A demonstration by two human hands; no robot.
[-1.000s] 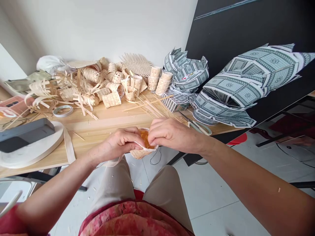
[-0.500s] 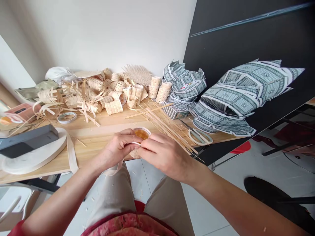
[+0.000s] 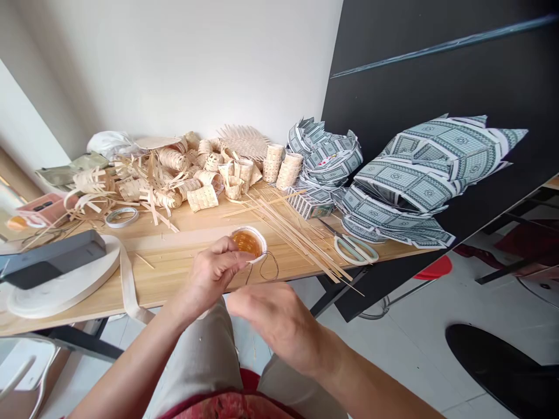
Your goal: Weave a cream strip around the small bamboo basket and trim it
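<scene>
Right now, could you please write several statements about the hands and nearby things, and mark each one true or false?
1. The left hand touches the small round white-rimmed cup with orange inside. True.
2. The right hand touches the metal scissors with pale handles. False: they are apart.
3. The white ring-shaped tape roll lies upon the wooden table. True.
4. The dark grey rectangular object lies under the white round roll. False: it lies on top.

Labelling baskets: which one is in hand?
The white-rimmed basket, orange inside, gripped by the left hand; the other baskets sit farther back on the table.
</scene>
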